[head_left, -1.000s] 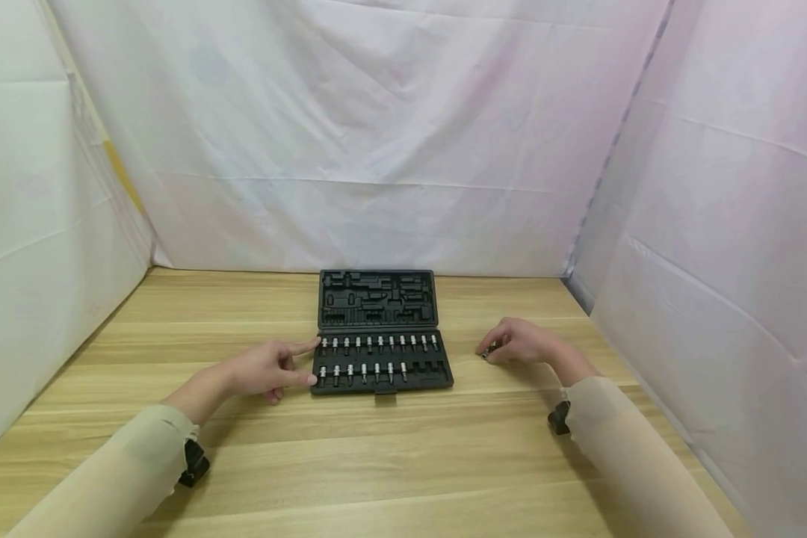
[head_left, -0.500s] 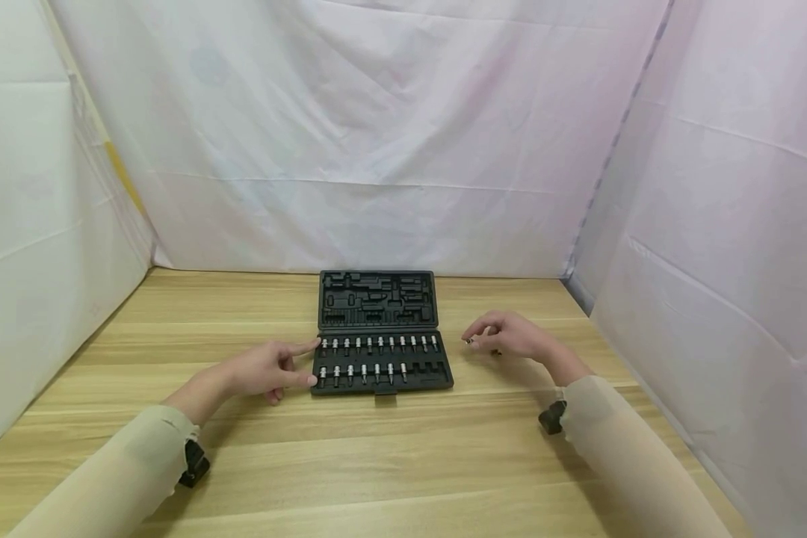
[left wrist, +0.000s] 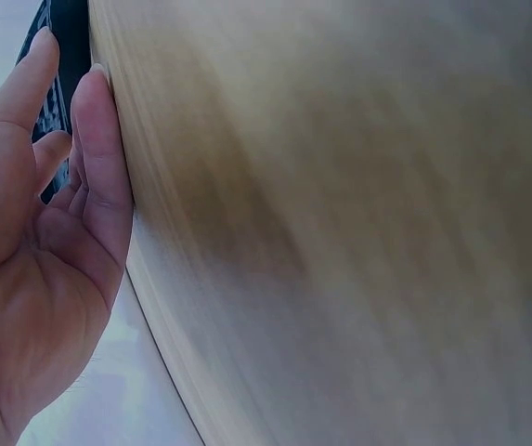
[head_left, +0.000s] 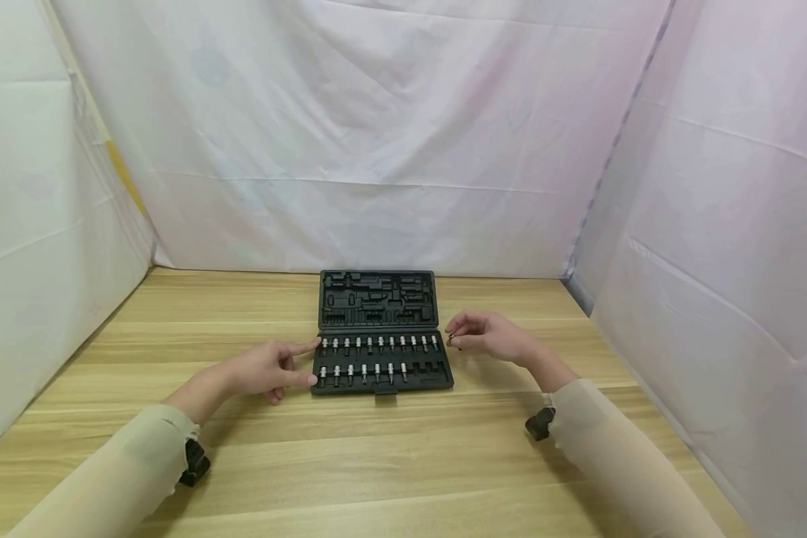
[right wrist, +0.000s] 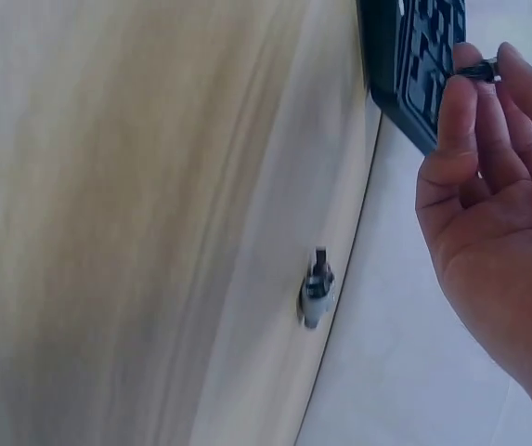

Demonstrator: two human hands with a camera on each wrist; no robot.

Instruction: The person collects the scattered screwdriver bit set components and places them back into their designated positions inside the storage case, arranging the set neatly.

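Observation:
An open black plastic case [head_left: 382, 379] lies mid-table, with two rows of bit sockets, silver with dark tips, in its near half. The upper row [head_left: 380, 342] spans the width; the lower row [head_left: 363, 370] leaves bare slots [head_left: 427, 368] at its right end. My left hand [head_left: 264, 370] stays at the left edge, index finger and thumb stretched to the corners. Between thumb and fingertips, my right hand [head_left: 491, 336] pinches a small bit socket [right wrist: 479, 71], just right of the case. Loose bit sockets [right wrist: 316, 293] lie on the table in the right wrist view.
The case's lid [head_left: 378, 299], moulded with hollows, lies folded back toward the rear. White cloth walls [head_left: 370, 149] enclose the wooden table [head_left: 376, 463] at the back and both sides. A dark wrist device [head_left: 193, 463] shows under the left sleeve.
My right hand has lifted the bit socket from the table at the right and carried it left, up to the case's right edge. My left hand and the case stay put.

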